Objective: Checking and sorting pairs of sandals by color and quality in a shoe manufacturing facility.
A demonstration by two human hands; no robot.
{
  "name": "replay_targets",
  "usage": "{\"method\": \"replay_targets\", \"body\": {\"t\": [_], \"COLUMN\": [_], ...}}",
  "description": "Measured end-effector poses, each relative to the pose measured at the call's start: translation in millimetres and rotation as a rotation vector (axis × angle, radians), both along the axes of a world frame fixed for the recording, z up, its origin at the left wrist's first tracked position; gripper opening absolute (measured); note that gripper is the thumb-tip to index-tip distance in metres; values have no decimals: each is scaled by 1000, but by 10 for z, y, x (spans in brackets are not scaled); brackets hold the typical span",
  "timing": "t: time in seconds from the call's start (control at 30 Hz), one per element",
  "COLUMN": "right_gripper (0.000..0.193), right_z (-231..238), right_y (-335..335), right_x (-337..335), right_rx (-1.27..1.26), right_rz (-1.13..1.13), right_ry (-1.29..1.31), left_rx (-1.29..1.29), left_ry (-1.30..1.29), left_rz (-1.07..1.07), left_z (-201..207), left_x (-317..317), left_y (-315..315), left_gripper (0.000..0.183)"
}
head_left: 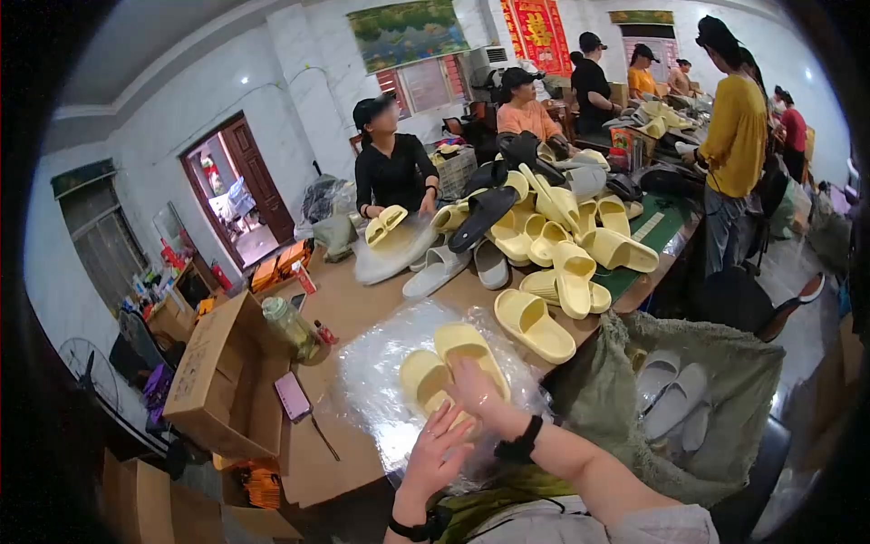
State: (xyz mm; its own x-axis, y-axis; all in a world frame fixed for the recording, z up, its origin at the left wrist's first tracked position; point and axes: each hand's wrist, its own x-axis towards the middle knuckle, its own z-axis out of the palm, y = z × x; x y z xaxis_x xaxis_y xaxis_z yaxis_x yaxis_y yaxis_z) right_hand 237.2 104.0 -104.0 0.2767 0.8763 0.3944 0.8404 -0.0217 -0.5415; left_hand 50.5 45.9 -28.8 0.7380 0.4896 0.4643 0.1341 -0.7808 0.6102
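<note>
Both forearms come up from the lower edge, each with a dark band at the wrist. Her left hand (437,451) is spread flat, fingers splayed, pressing on the clear plastic sheet (381,363) and touching the near end of the left yellow slipper (424,381). Crossing just above it, the right hand (478,392) lies open, fingers together, on the right yellow slipper (469,349); neither hand pinches anything. The two slippers sit side by side on the sheet, right under the hands. Beyond the hands lies a single yellow slipper (533,324), then a heap of slippers (553,227). Left of the hands stand a bottle (290,326), a pink phone (292,395) and a cardboard box (222,381). Right of them hangs a green sack (671,399) holding white slippers.
</note>
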Motion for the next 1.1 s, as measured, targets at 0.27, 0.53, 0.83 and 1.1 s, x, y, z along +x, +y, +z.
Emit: {"method": "replay_targets", "body": {"t": [0.27,0.53,0.83,1.1], "right_gripper": [44,17,61,54], "right_z": [214,966,137,-222], "right_y": [-1078,-1155,16,109], "right_x": [-111,35,-5,-106], "right_rx": [-76,271,-34,38], "right_rz": [635,556,32,-75], "right_ry": [-117,310,87,-65], "left_rx": [17,-75,-1,44], "left_ry": [18,107,175,95], "left_rz": [422,479,519,510], "left_z": [-467,-658,-1010,-992], "left_x": [-280,-125,-174,-164], "left_y": [672,858,939,909], "left_gripper": [49,62,65,67]}}
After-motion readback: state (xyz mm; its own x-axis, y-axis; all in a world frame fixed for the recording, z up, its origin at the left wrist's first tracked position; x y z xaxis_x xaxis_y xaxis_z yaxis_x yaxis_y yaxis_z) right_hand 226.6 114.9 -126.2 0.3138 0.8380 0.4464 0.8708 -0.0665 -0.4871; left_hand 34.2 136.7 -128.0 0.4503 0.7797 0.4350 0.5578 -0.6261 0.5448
